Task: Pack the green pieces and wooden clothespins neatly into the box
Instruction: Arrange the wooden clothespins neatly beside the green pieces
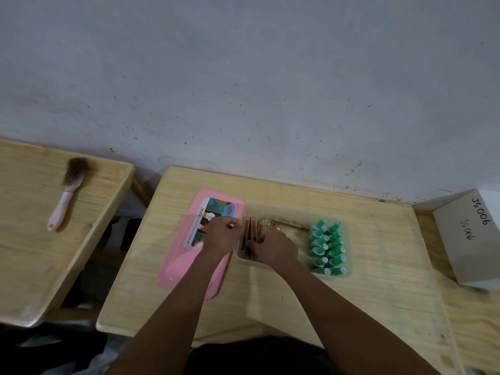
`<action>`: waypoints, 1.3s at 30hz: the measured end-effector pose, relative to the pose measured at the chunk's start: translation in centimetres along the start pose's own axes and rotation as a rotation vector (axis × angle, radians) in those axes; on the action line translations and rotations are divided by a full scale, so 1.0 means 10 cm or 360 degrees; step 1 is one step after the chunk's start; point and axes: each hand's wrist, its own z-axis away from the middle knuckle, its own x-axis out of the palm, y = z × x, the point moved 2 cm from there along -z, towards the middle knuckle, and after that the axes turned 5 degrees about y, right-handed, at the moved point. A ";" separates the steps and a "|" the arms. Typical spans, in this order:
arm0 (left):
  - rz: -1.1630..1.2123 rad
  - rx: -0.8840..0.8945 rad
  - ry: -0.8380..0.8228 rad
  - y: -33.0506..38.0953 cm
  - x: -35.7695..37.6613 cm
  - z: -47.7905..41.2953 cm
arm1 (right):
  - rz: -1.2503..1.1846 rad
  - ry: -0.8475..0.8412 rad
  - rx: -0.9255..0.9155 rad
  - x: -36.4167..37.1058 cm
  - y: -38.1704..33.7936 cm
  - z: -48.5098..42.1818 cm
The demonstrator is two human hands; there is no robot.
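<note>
A clear plastic box (295, 209) sits in the middle of the wooden table. Two neat rows of green pieces (327, 247) fill its right end. Wooden clothespins (250, 234), some with red and dark sides, stand on edge in its left end. My right hand (273, 246) reaches into the box, and its fingers pinch the clothespins. My left hand (223, 234) holds the box's left rim with curled fingers. The fingertips of both hands are partly hidden.
The pink lid (178, 263) with a printed label lies left of the box, under my left forearm. A brush (69, 190) lies on the neighbouring table at left. A white carton (470, 236) marked JS006 stands at the right. A wall runs behind the table.
</note>
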 end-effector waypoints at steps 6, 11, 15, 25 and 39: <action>0.0021 -0.0010 0.0000 -0.02 0.01 -0.01 | 0.0021 -0.0109 -0.0136 0.06 -0.06 -0.01; 0.0073 -0.0062 -0.0011 -0.03 0.02 -0.02 | 0.0002 0.0067 -0.0110 -0.10 0.10 -0.02; 0.0103 -0.0081 -0.0012 -0.02 0.02 -0.01 | 0.0012 0.0216 0.0084 -0.23 0.36 0.00; 0.0078 -0.0077 -0.0046 -0.01 0.01 0.00 | -0.0381 -0.0140 0.0155 -0.05 0.45 -0.07; 0.0052 -0.0066 -0.0064 -0.02 0.01 0.02 | -0.0011 -0.0148 0.0143 -0.05 0.36 -0.03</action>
